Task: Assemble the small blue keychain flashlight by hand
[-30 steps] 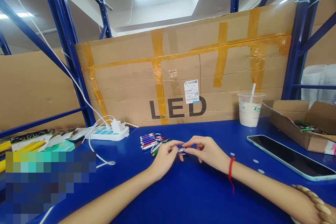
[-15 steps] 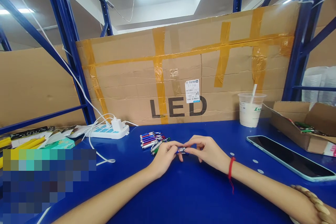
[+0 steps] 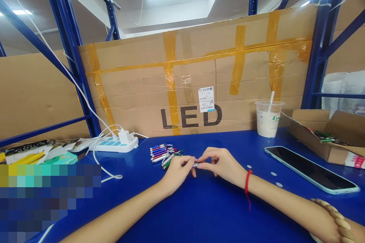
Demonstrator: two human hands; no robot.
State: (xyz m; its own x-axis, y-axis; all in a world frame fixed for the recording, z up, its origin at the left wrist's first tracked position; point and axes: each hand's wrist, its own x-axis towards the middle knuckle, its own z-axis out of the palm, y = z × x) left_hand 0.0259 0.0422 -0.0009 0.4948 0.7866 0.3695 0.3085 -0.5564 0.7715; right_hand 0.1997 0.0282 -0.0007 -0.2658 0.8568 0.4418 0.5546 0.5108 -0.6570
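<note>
Both my hands meet over the middle of the blue table, pinching a small metal tube [image 3: 195, 165] that looks like a mini flashlight. Only a short silvery part of it shows; fingers cover the rest. My left hand [image 3: 177, 169] is closed around the left end. From the right, the thumb and index finger of my right hand [image 3: 221, 161] close on the other end, with a red string bracelet at that wrist. Just behind my left hand lies a pile of similar tubes [image 3: 161, 152] in blue, red, purple, silver and green.
At the left stand a white power strip [image 3: 114, 144] with cables and assorted packages [image 3: 62, 157]. To the right are a phone [image 3: 310, 169], a lidded cup with a straw [image 3: 268, 121] and an open cardboard box [image 3: 336, 155] holding more small items. A cardboard panel [image 3: 137, 95] closes off the back.
The tube between my fingers showed a blue, labelled side before; now a silvery part shows. My hands stay together, fingers shifted slightly. The whole view has moved a little.
</note>
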